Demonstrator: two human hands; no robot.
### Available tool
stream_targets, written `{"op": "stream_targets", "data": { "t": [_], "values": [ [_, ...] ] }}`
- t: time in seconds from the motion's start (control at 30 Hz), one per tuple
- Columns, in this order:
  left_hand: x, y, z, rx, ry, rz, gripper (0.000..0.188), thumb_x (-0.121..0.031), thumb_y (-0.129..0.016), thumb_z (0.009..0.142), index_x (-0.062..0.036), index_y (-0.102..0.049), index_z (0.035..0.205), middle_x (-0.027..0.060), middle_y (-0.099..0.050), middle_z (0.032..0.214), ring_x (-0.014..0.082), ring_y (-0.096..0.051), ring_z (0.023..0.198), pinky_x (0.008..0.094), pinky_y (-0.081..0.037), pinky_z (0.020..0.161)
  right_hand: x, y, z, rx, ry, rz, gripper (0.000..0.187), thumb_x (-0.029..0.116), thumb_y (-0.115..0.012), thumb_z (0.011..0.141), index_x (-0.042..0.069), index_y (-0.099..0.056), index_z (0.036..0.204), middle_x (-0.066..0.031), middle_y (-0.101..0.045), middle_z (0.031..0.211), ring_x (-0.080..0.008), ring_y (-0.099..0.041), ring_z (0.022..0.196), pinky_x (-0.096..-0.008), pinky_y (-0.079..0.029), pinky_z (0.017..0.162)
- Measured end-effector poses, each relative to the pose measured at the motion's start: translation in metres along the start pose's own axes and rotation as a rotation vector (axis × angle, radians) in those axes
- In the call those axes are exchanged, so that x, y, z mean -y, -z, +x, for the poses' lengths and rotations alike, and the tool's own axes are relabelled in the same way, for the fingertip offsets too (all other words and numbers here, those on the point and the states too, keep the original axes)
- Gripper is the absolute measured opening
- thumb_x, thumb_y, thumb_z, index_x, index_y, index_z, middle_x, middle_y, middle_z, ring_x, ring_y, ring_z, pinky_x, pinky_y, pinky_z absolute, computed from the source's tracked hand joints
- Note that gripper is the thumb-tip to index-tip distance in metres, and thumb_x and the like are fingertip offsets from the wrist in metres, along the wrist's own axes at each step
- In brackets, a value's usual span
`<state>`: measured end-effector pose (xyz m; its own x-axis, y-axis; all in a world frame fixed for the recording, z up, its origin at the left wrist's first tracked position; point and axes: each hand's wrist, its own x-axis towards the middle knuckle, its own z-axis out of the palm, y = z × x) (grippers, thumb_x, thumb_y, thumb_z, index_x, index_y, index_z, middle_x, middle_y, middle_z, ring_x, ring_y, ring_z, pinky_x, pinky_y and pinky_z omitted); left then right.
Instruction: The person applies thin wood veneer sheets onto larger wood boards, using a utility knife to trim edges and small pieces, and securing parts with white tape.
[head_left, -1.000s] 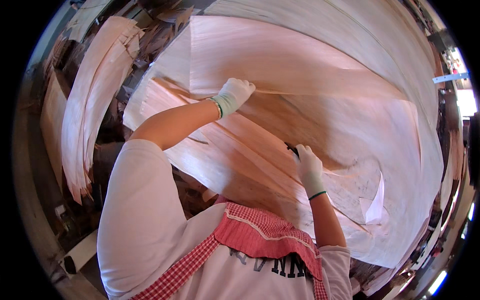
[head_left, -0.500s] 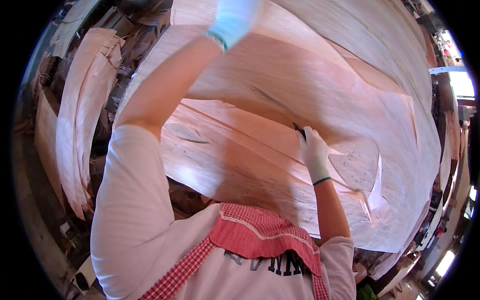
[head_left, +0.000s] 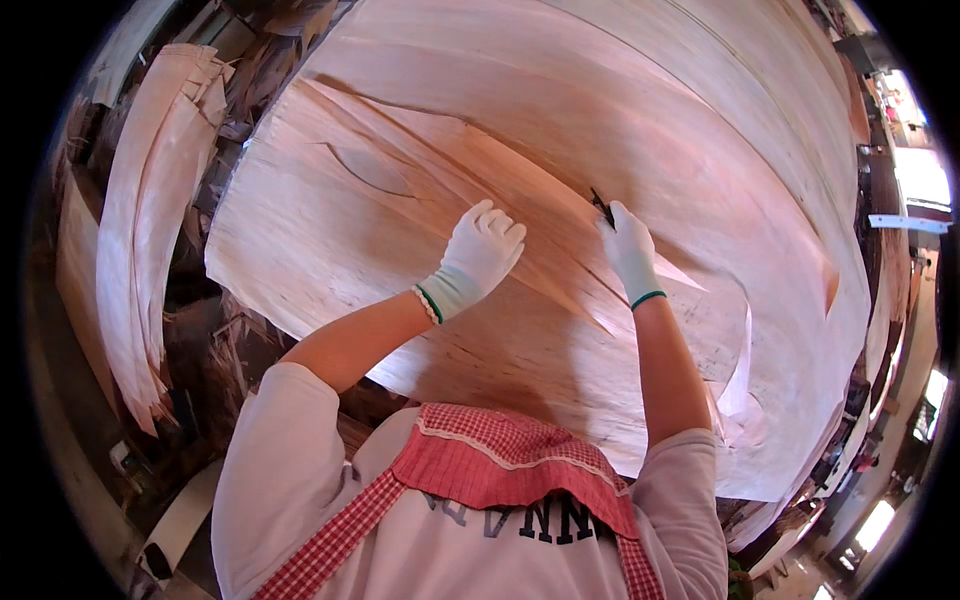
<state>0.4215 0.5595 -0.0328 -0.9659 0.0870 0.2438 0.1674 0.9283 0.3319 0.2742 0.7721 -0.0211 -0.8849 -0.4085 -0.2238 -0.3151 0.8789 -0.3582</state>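
Thin pale wood veneer sheets (head_left: 450,350) lie in a broad stack in front of me. My left hand (head_left: 478,250), in a white glove, is over the middle of the stack with its fingers curled in; whatever they hold, if anything, is hidden. To its right, my right hand (head_left: 630,250), also gloved, is closed around a black-handled knife (head_left: 602,207) whose blade hardly shows. That hand is by the edge of an upper veneer sheet (head_left: 560,110). Several narrow, overlapping veneer strips (head_left: 470,165) run slantwise between the sheets, and a curved split (head_left: 365,175) shows further left.
At the left stands a bundle of long veneer strips (head_left: 150,220), with torn brown scraps (head_left: 250,350) around it. A torn, lifted flap (head_left: 737,380) rises at the stack's right side. Machinery and bright openings (head_left: 920,175) are beyond on the right.
My left hand has come down from the far side to the middle. The upper sheet's edge now lies farther back on the left, baring more veneer. My right hand has shifted slightly away from me.
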Motion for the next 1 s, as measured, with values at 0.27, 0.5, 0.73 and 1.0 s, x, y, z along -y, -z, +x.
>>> {"op": "stream_targets", "data": {
  "t": [0.27, 0.5, 0.73, 1.0],
  "values": [
    [0.012, -0.013, 0.029, -0.031, -0.015, 0.025, 0.017, -0.018, -0.065, 0.082, -0.0127, -0.061, 0.097, 0.0035, -0.061, 0.091, 0.0268, -0.059, 0.092, 0.0414, -0.043, 0.094, 0.019, 0.001, 0.012, 0.118, 0.02, 0.058, 0.023, 0.029, -0.055, 0.091, 0.006, -0.054, 0.093, -0.0224, -0.062, 0.094, -0.0448, -0.058, 0.089, -0.0522, -0.046, 0.074],
    [0.015, -0.026, 0.03, -0.031, 0.186, 0.033, 0.013, -0.018, -0.065, 0.081, -0.013, -0.058, 0.091, 0.0051, -0.057, 0.09, 0.0273, -0.058, 0.084, 0.0428, -0.047, 0.076, 0.029, -0.027, -0.025, -0.227, 0.061, 0.318, 0.027, 0.028, -0.051, 0.096, 0.001, -0.048, 0.096, -0.0263, -0.055, 0.1, -0.0475, -0.055, 0.091, -0.0512, -0.046, 0.076],
    [0.09, -0.008, 0.036, -0.331, 0.365, 0.121, 0.022, -0.014, -0.061, 0.084, -0.008, -0.059, 0.106, 0.0096, -0.06, 0.111, 0.0301, -0.055, 0.107, 0.0441, -0.044, 0.092, 0.044, -0.037, -0.038, -0.043, -0.015, 0.001, 0.029, 0.032, -0.046, 0.098, 0.003, -0.048, 0.1, -0.0251, -0.059, 0.1, -0.0443, -0.06, 0.089, -0.0515, -0.049, 0.075],
    [0.094, -0.026, 0.038, -0.463, 0.428, -0.089, 0.035, -0.008, -0.058, 0.082, -0.0054, -0.056, 0.117, 0.0122, -0.059, 0.119, 0.0312, -0.052, 0.116, 0.042, -0.042, 0.1, 0.182, -0.05, 0.032, 0.258, 0.059, -0.2, 0.021, 0.023, -0.048, 0.092, 0.007, -0.055, 0.104, -0.0194, -0.07, 0.091, -0.035, -0.069, 0.087, -0.0469, -0.054, 0.075]
  ]
}}
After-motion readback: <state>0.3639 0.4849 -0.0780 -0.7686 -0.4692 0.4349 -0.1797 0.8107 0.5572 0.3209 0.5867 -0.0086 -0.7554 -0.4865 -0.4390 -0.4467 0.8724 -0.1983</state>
